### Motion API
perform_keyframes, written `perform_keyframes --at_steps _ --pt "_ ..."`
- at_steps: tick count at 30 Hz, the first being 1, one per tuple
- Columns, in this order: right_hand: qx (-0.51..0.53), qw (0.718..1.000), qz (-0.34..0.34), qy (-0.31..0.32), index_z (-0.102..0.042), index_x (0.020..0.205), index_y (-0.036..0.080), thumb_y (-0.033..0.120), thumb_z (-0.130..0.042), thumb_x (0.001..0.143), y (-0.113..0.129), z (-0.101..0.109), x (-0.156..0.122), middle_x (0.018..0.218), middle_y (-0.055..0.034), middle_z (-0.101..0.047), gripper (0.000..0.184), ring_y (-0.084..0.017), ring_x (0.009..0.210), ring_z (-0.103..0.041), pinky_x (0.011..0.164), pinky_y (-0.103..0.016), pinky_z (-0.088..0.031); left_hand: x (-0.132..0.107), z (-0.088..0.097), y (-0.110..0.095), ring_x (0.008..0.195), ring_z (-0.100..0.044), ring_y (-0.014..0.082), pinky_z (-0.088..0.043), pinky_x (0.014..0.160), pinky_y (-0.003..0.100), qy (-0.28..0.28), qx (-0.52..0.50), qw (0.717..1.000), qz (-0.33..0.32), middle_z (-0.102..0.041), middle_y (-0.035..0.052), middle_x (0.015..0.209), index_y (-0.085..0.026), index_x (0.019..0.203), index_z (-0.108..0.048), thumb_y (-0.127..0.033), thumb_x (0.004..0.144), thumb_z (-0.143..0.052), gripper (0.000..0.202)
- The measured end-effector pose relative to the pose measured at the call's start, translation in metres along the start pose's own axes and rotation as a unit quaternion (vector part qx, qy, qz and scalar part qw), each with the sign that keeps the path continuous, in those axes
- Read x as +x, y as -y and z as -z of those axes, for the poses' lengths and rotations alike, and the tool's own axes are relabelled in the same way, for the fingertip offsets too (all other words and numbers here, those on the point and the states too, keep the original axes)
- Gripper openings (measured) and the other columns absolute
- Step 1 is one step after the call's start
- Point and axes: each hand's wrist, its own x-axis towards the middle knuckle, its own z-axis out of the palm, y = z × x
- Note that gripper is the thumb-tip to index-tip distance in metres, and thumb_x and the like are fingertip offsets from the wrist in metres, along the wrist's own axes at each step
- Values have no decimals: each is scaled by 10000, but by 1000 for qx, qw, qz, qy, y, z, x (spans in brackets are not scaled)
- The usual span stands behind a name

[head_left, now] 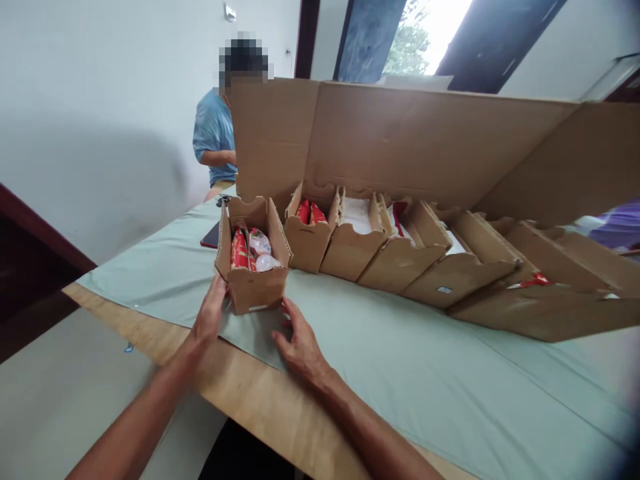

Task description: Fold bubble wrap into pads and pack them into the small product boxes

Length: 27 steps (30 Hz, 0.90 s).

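A small open-topped cardboard box (257, 291) stands near the table's front edge. Inside it are red printed packets (239, 250) on the left and clear, pinkish-white plastic packs (261, 248) on the right. My left hand (210, 312) lies along the box's lower left side, its thumb side against the cardboard and its other fingers partly hidden. At the lower right corner is my right hand (303, 343), thumb and fingers apart. Its fingertips reach the box's edge, while the thumb stays free of it.
A row of similar cardboard bins (350, 250) runs to the right, several holding red or white items. Behind it rises a large cardboard panel (400, 143). A dark flat object (211, 236) lies behind the box on the pale green cloth (360, 333). Across the table is another person (215, 133).
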Motion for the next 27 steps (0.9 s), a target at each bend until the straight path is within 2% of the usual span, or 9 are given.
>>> perform_keyframes --at_steps 3,5,9,13,17,21,24,27 --pt "6 999 11 31 -324 1592 216 262 -611 847 -7 5 -2 1595 -160 -434 800 -308 1439 -463 1074 -507 -513 -32 2 8 1406 -476 270 -373 1171 397 47 31 998 27 -524 108 1502 -225 1467 -417 -456 911 -645 644" --pt "9 999 22 40 -290 1611 217 300 -624 864 -8 8 -2 1628 -160 -385 822 -322 1474 -414 1086 -520 -503 -31 3 12 1332 -540 277 -420 1123 402 52 55 996 41 -572 119 1436 -214 1444 -413 -402 834 -731 713" --pt "23 999 17 22 -296 1615 225 254 -617 862 -6 9 -2 1673 -152 -297 819 -328 1483 -401 1047 -490 -543 9 7 14 1219 -596 301 -471 1051 424 46 82 994 46 -675 99 1227 -178 1241 -558 -338 657 -777 644" --pt "32 999 23 0 -390 1572 238 197 -592 850 -7 5 -4 1650 -148 -346 751 -300 1445 -459 1004 -448 -576 61 11 9 1152 -610 317 -483 1025 448 36 107 992 49 -707 85 1128 -160 1095 -625 -256 526 -731 587" --pt "35 999 26 -7 -465 1517 241 177 -591 842 -7 3 -6 1624 -153 -390 690 -276 1404 -509 1004 -431 -576 100 5 15 1089 -629 319 -499 1005 463 12 122 992 35 -722 74 1037 -147 1009 -624 -215 482 -623 531" --pt "28 999 23 3 -511 1478 248 163 -593 834 -6 3 -6 1606 -135 -422 654 -270 1420 -490 1029 -426 -562 112 -16 40 1092 -636 297 -503 1019 449 -34 141 989 2 -710 68 1048 -153 1075 -592 -188 504 -537 575" --pt "18 1000 19 11 -540 1444 232 172 -605 835 -4 4 -6 1599 -140 -433 615 -273 1438 -470 1073 -444 -532 108 -29 62 1132 -628 275 -500 1044 414 -61 165 984 -24 -688 79 1133 -161 1158 -555 -154 538 -535 621" --pt "5 1000 14 14 -575 1391 207 175 -609 835 -1 5 -5 1596 -155 -436 558 -274 1453 -454 1130 -469 -479 102 -32 75 1179 -614 248 -483 1077 369 -68 192 978 -45 -667 90 1196 -162 1213 -524 -133 584 -547 630"
